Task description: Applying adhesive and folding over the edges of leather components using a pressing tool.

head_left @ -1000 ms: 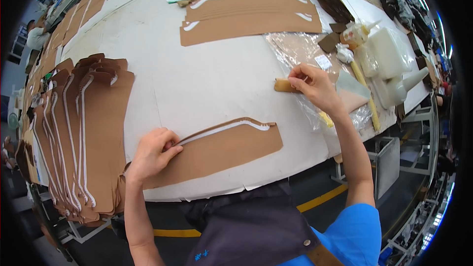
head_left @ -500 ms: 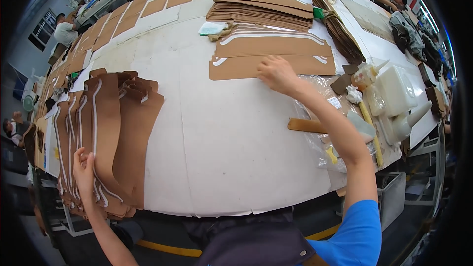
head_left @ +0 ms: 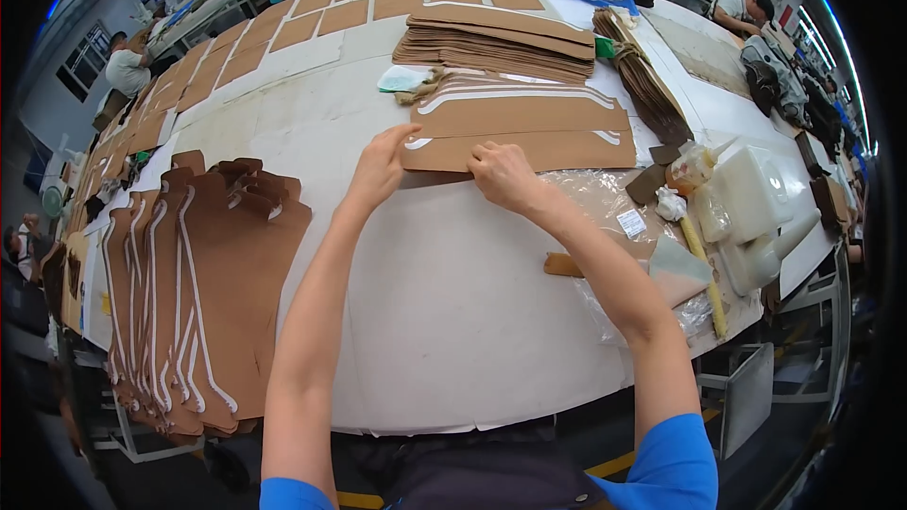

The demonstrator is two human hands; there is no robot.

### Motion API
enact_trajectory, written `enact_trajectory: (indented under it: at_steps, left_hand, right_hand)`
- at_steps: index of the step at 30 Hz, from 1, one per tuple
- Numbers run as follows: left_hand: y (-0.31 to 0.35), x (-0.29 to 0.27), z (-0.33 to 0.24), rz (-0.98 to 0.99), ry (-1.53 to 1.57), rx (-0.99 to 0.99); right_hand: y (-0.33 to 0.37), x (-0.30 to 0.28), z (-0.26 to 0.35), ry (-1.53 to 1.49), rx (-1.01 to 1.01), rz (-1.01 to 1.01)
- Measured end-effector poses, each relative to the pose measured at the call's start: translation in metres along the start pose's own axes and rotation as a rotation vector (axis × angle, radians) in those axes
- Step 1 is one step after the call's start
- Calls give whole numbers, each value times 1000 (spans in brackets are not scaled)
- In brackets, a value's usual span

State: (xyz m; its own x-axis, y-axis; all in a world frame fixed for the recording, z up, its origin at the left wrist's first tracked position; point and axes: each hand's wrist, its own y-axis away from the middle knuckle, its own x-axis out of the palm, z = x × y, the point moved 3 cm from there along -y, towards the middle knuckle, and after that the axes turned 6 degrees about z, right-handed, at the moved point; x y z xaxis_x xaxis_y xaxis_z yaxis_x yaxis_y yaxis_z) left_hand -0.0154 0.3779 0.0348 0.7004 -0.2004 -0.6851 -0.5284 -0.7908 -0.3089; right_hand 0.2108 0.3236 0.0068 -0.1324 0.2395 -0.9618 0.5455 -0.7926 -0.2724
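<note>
My right hand [head_left: 505, 176] pinches the near edge of a long brown panel [head_left: 557, 151] with white strips at its corners. At the panel's left end is my left hand [head_left: 380, 168], its fingers partly spread and the fingertips at the corner. Whether they touch the panel is hard to see. A shadow under the panel's near edge shows it slightly raised. Just behind lie overlapping brown panels [head_left: 515, 115] edged with curved white strips. To the left, a fanned pile of large brown pieces [head_left: 241, 274] with white strips droops over the table edge.
Behind the panels stands a thick stack of brown sheets [head_left: 491, 42], beside a tied bundle [head_left: 647, 76]. Plastic bags, a white jug [head_left: 756, 170] and a yellow stick [head_left: 704, 269] crowd the right side. Rows of brown rectangles [head_left: 345, 17] cover the far table. Other people work beyond.
My left hand has left the fanned pile and moved right to the panel's left end. My right hand has closed on the panel's near edge, and the panel has shifted slightly toward me.
</note>
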Motion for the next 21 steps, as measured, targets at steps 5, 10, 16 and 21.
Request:
enact_trajectory:
  at_steps: [5,10,16,21]
  left_hand:
    - [-46,35,42,324,57,-173]
    - [-45,40,36,341,15,-153]
    - [-29,55,24,114,-257,-69]
    - [-3,58,-32,4,-109,0]
  right_hand:
    - [31,-28,-13,-192,4,-185]
    - [116,-142,-81,-680,610,-590]
    - [299,-289,-136,-843,449,-1544]
    - [265,-310,-11,-659,569,-1357]
